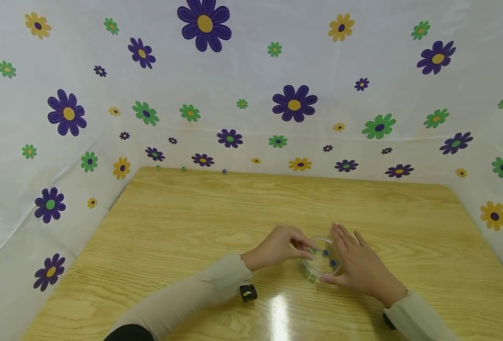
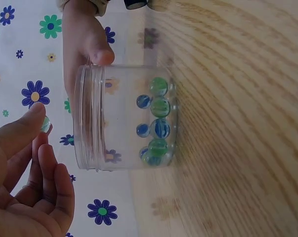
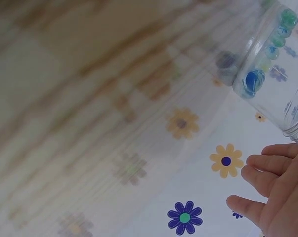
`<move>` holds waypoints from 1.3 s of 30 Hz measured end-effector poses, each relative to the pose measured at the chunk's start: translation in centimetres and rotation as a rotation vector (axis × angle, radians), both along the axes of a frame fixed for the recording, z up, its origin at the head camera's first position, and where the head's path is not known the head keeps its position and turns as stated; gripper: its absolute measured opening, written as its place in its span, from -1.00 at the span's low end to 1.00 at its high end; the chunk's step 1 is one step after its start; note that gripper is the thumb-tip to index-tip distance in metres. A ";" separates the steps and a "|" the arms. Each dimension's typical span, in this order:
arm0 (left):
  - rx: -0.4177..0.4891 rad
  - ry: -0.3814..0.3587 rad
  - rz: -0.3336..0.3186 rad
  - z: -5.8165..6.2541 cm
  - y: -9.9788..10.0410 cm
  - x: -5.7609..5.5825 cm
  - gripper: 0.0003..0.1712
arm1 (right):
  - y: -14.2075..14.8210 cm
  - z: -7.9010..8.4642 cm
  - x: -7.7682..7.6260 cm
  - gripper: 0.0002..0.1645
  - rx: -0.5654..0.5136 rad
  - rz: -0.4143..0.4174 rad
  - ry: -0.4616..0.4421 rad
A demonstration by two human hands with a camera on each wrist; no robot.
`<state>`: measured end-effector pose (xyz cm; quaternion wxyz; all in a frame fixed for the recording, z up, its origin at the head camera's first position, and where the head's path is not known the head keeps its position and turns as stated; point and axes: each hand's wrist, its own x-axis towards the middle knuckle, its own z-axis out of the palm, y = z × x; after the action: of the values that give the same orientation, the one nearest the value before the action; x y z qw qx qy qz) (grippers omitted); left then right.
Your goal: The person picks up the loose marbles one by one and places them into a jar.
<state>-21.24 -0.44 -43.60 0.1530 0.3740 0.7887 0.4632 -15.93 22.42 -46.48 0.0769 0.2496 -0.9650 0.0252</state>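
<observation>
A clear round jar (image 1: 322, 273) stands upright on the table, its top uncovered. Several green and blue marbles (image 2: 160, 107) lie at its bottom. Between thumb and fingertips my left hand (image 1: 280, 247) pinches a greenish marble (image 2: 45, 124), held at the left side of the jar's mouth. My right hand (image 1: 359, 266) is on the jar's right side with straight fingers. Its thumb is spread toward the near side of the jar and appears to touch the wall. In the right wrist view, extended fingers (image 3: 262, 180) show beside the jar's rim.
Along the far edge of the wooden table (image 1: 183, 208) sit a pale green marble (image 1: 158, 167), a green marble (image 1: 184, 168) and a blue marble (image 1: 224, 171). A white flowered cloth (image 1: 243, 71) hangs behind and at both sides.
</observation>
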 end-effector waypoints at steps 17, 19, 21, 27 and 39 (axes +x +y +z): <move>-0.023 0.026 -0.010 0.2 0.2 -0.1 -0.74 | -0.2 0.3 0.0 0.34 -0.025 0.001 -0.011; -0.023 0.038 -0.002 0.3 0.1 -0.2 -0.74 | -0.2 0.3 0.0 0.34 -0.023 0.000 -0.015; -0.022 0.043 0.009 0.3 0.0 -0.3 -0.74 | -0.1 0.3 -0.1 0.34 -0.021 -0.001 -0.021; -0.020 0.051 0.027 0.3 -0.6 -0.6 -0.74 | -0.1 0.3 -0.1 0.35 -0.023 -0.011 -0.044; -0.027 0.099 0.045 0.1 -1.7 -1.4 -0.71 | -0.4 -0.3 -0.1 0.34 -0.027 -0.021 -0.034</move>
<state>-22.68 -2.18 -43.47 0.1084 0.3763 0.8098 0.4369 -16.02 22.06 -46.75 0.0642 0.2380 -0.9682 0.0417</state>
